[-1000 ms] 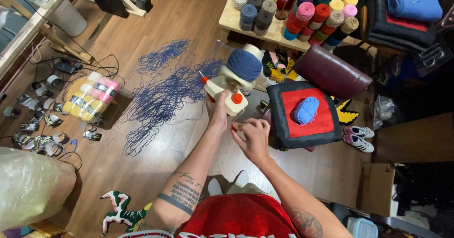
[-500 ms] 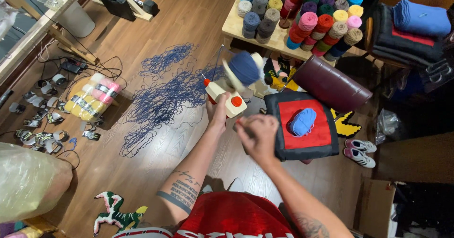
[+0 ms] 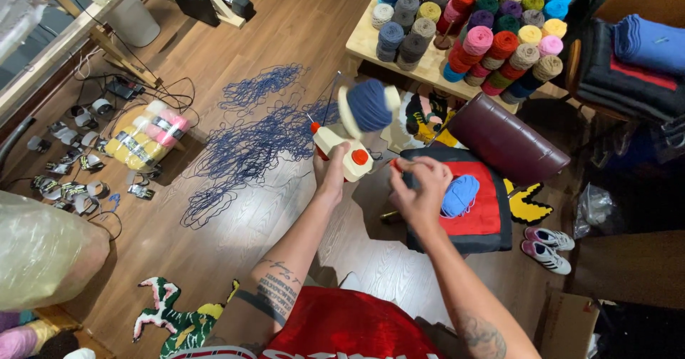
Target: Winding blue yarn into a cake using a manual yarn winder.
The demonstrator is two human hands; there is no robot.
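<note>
My left hand (image 3: 330,175) grips the base of a cream yarn winder (image 3: 341,150) with red knobs, held up over the wooden floor. A dark blue cake of yarn (image 3: 369,104) sits on its spool, blurred by motion. My right hand (image 3: 419,189) is closed on the winder's crank handle just right of the base. A thin dark strand (image 3: 330,98) runs from the winder down to a loose tangle of navy yarn (image 3: 246,145) spread on the floor to the left.
A low wooden table (image 3: 360,41) holds several coloured yarn cones. A black-and-red rug piece (image 3: 492,220) with a light blue yarn ball (image 3: 460,195) lies below my right hand, beside a maroon cushion (image 3: 506,138). Sneakers (image 3: 546,248), yarn skeins (image 3: 146,136) and cables lie around.
My right hand has circled beside the winder, from below it to its right. The blue yarn cake has tilted and blurred as it spins. My left hand keeps its grip.
</note>
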